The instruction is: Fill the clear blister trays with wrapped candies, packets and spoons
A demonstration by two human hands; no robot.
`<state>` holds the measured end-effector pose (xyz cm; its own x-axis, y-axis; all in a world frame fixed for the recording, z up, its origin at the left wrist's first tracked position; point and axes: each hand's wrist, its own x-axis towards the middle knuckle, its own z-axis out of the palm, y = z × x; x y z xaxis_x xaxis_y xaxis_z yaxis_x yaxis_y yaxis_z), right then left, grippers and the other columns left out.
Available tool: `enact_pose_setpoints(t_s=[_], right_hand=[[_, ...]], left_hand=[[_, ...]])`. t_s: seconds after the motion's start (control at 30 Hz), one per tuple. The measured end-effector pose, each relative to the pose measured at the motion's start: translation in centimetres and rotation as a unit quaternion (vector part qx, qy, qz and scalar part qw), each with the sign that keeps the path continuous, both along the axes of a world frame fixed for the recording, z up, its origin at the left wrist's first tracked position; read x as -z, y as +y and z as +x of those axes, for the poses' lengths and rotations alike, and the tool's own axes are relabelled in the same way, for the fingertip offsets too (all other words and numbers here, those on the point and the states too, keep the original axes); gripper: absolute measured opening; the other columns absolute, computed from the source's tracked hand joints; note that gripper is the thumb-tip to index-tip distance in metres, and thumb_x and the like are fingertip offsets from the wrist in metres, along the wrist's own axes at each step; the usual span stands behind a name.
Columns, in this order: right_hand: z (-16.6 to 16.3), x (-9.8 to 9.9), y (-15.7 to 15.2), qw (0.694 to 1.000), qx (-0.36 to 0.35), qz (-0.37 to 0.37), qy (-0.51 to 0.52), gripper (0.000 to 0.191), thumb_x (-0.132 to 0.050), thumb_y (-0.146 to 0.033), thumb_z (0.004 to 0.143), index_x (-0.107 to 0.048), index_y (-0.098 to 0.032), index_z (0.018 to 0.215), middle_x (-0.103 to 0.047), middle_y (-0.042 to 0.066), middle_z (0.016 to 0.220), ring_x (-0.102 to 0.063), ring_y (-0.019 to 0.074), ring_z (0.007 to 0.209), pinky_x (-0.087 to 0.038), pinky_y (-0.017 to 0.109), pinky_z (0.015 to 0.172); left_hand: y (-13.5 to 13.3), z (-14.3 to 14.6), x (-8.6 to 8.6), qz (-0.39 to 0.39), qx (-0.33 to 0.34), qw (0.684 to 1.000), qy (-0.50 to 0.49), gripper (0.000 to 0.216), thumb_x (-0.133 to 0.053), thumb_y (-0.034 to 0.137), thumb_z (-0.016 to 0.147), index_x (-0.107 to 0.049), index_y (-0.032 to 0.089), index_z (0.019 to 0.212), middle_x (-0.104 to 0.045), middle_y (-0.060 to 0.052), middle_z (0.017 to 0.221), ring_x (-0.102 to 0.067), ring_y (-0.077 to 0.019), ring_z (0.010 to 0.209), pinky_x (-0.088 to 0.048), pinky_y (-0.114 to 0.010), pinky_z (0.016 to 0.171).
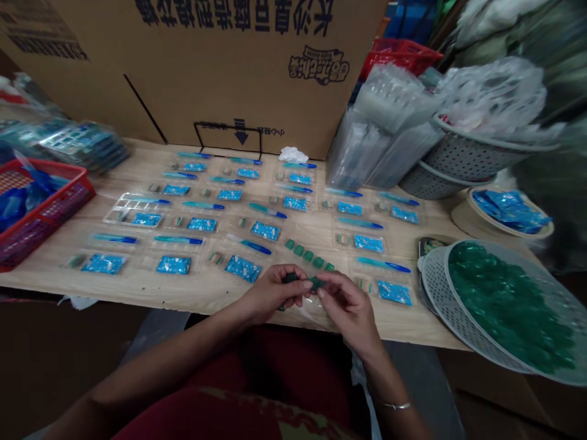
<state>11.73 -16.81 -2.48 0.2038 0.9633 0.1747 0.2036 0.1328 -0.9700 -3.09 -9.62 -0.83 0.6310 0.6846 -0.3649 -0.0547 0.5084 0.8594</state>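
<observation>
Table: A long pale wooden tabletop (147, 287) stands against a big printed cardboard carton (206, 73), with the near edge at the person's lap.

Layout: Rows of clear plastic trays (132, 208) cover the middle of the table, each with a blue foil packet (243, 269) and a slim blue stick (250, 245) lying close by.

Left hand: The left hand (270, 293) is raised just above the near edge, its fingertips (302, 285) pinched together with the thumb on a green plastic piece (302, 281).

Right hand: The right hand (343, 308) meets it from the other side, fingers curled and close together, thumb and forefinger pinching the same piece. A thin silver bracelet (394, 405) sits on this wrist.

Held piece: It lies between the two hands, mostly hidden by the fingers, so its exact shape is hard to tell.

Handling: Both hands work low and close to the body, a sensible position, as it keeps the small piece clear of the laid-out packets while the fingertips control it.

Nearby: A short line of small green pieces (307, 255) lies on the table just beyond the hands.

Right side: A round white perforated tray (435, 293) heaped with green pieces tilts at the near right corner, and stacked grey perforated baskets (440, 183) stand farther back.

Left side: A red plastic basket (68, 174) sits at the left edge, holding blue packets.
</observation>
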Motion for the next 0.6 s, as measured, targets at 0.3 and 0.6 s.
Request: enact_pose_setpoints(t_s=[0.3,0.6], right_hand=[[0.4,-1.3,1.0,0.997,-0.055,-0.035,-0.052,0.005,-0.058,-0.025,0.081,-0.057,-0.021,0.079,-0.06,-0.001,0.069,-0.059,0.0136,0.065,-0.046,0.023,0.06],[-0.8,-1.3,1.0,0.937,-0.038,0.099,-0.332,0.016,-0.046,-0.01,0.082,-0.052,-0.02,0.071,-0.053,0.003,0.076,-0.054,0.017,0.075,-0.043,0.027,0.066]], left_hand=[[0.5,-0.5,-0.1,0.072,-0.007,0.997,0.029,0.036,-0.078,0.04,0.058,-0.054,0.016,0.069,-0.052,0.006,0.049,-0.042,-0.0049,0.042,-0.025,-0.017,0.039],[-0.3,0.0,1.3,0.027,-0.084,0.995,0.049,0.034,-0.075,0.039,0.057,-0.05,0.017,0.063,-0.047,0.008,0.044,-0.038,-0.0052,0.039,-0.023,-0.017,0.038]])
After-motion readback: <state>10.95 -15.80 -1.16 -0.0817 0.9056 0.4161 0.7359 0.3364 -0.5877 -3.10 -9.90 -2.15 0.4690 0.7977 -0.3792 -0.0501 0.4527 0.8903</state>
